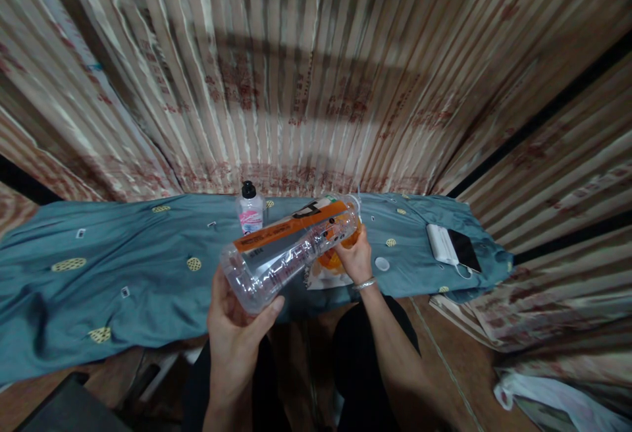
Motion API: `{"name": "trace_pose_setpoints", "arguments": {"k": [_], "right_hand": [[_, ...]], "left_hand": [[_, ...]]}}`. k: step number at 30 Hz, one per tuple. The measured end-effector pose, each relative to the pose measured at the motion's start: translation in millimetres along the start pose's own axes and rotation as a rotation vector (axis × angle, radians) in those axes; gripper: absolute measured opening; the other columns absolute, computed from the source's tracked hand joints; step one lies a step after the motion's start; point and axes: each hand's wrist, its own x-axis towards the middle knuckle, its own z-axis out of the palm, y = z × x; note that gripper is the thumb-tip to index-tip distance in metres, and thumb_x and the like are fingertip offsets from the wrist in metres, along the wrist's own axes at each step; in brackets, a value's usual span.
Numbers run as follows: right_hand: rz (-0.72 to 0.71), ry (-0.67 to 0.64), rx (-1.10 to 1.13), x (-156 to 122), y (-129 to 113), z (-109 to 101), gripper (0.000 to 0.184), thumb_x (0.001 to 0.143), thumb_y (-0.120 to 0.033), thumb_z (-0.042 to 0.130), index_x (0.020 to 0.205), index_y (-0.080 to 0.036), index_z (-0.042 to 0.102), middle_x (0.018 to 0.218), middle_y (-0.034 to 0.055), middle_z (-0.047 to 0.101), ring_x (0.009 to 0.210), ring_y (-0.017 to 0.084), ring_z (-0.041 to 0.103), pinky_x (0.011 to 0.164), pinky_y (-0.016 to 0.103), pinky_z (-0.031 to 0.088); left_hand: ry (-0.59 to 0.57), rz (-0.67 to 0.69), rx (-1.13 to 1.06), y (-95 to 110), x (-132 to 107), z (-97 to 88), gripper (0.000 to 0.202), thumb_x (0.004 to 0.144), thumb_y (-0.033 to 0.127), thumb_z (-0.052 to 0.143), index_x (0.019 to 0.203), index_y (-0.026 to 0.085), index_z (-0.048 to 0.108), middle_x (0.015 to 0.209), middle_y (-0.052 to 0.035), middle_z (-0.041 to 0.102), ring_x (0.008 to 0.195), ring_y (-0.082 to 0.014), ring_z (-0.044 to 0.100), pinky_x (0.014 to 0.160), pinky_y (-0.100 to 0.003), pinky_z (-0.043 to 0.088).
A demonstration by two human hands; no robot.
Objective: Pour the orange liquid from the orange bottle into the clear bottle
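A large clear plastic bottle [289, 247] with an orange and grey label lies tilted across the middle, empty as far as I can see. My left hand [237, 326] cups its base from below, fingers wrapped round it. My right hand [354, 257], with a bracelet on the wrist, grips the bottle's neck end above an orange packet [326, 272]. A white bottle cap [382, 263] lies on the cloth just right of my right hand.
A teal patterned cloth [113, 267] covers a low table. A small bottle [249, 211] with a black cap stands behind the big one. A white power bank and black phone [453, 246] lie at the right. Striped curtains hang behind.
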Motion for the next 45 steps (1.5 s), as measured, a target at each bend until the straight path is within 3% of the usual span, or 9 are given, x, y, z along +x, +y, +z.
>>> {"name": "trace_pose_setpoints", "arguments": {"k": [5, 25, 37, 45], "right_hand": [[0.002, 0.005, -0.014, 0.2, 1.5, 0.9, 0.059, 0.068, -0.054, 0.084, 0.109, -0.024, 0.056, 0.096, 0.0063, 0.077, 0.090, 0.032, 0.077, 0.076, 0.040, 0.060], [-0.001, 0.001, -0.054, -0.4, 0.8, 0.9, 0.059, 0.069, -0.047, 0.084, 0.115, -0.022, 0.056, 0.098, 0.0076, 0.077, 0.090, 0.034, 0.077, 0.076, 0.043, 0.061], [-0.017, 0.003, -0.025, 0.0, 3.8, 1.4, 0.058, 0.070, -0.048, 0.082, 0.114, -0.024, 0.054, 0.097, 0.0068, 0.077, 0.089, 0.033, 0.077, 0.076, 0.042, 0.061], [-0.061, 0.029, -0.005, 0.1, 5.7, 3.3, 0.058, 0.070, -0.048, 0.084, 0.114, -0.024, 0.055, 0.100, 0.0068, 0.078, 0.092, 0.031, 0.078, 0.078, 0.040, 0.062]], "left_hand": [[0.029, -0.009, 0.009, 0.1, 0.2, 1.7, 0.095, 0.054, 0.026, 0.102, 0.141, 0.022, 0.065, 0.134, -0.0132, 0.073, 0.116, -0.0335, 0.075, 0.100, -0.046, 0.061], [-0.004, 0.023, -0.016, 1.6, 0.1, 2.4, 0.089, 0.057, 0.022, 0.101, 0.139, 0.022, 0.067, 0.129, -0.0117, 0.076, 0.105, -0.0255, 0.078, 0.094, -0.034, 0.063], [0.023, 0.002, 0.022, 1.5, -0.9, 2.7, 0.093, 0.056, 0.027, 0.101, 0.141, 0.022, 0.065, 0.132, -0.0126, 0.073, 0.112, -0.0306, 0.075, 0.099, -0.044, 0.062], [0.017, 0.010, 0.012, 0.7, 0.5, 2.9, 0.090, 0.056, 0.026, 0.101, 0.139, 0.022, 0.066, 0.130, -0.0109, 0.074, 0.109, -0.0265, 0.076, 0.096, -0.038, 0.063]]}}
